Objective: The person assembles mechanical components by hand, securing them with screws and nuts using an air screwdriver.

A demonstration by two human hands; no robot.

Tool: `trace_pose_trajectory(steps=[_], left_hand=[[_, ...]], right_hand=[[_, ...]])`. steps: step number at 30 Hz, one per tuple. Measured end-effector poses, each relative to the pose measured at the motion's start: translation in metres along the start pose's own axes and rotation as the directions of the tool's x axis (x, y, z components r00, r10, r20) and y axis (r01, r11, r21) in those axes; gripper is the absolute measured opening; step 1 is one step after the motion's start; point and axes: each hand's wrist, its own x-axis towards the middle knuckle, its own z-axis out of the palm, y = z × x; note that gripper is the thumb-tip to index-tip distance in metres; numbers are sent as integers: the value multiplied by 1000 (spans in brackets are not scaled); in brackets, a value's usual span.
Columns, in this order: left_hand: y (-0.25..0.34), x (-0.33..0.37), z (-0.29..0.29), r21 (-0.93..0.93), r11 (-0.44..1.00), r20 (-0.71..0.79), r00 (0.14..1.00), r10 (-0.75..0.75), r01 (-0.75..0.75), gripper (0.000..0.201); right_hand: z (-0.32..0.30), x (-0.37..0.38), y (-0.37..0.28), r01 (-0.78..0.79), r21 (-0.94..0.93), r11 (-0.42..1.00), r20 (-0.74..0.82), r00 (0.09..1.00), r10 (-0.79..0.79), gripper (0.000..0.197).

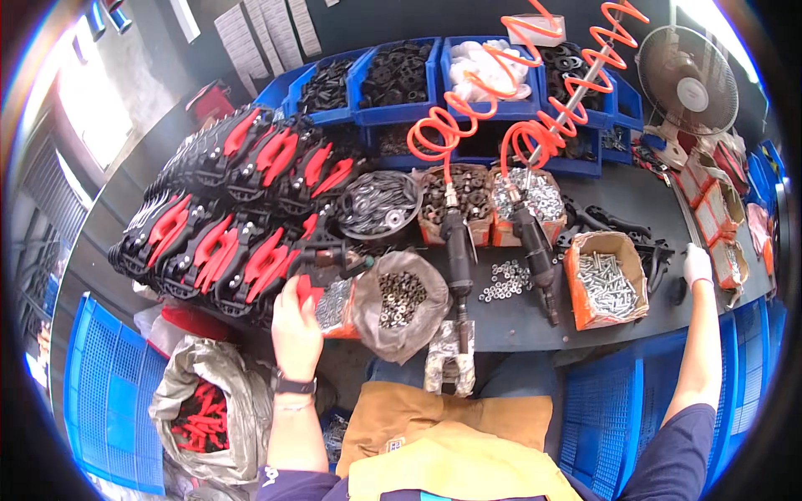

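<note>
My left hand, with a dark band at the wrist, is closed around a red plastic part beside the stacked assemblies. Those black assemblies with red handles fill the left of the bench in rows. My right hand, in a white glove, reaches to the far right side of the bench. It is next to black curved lever parts; its fingers are too small to make out. Two black air screwdrivers hang from orange coiled hoses in front of me. Loose nuts lie between the tools.
A box of screws, a bag of nuts and a bowl of metal pieces stand on the bench. Blue bins line the back. A fan is at far right; a sack of red parts sits lower left.
</note>
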Motion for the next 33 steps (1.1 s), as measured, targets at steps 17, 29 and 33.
trace_pose_trajectory(steps=[17,29,33], left_hand=[[95,-20,-5,-523,-543,755,653,63,657,44],[30,-23,-28,-858,-388,476,804,-357,335,38],[29,-31,-18,-720,-514,644,724,-245,467,41]], right_hand=[[-228,-284,-408,951,109,-289,-713,-128,-689,21],[-173,-256,-511,714,593,373,-122,537,-835,16],[-169,-259,-506,657,586,474,-127,652,-747,17]])
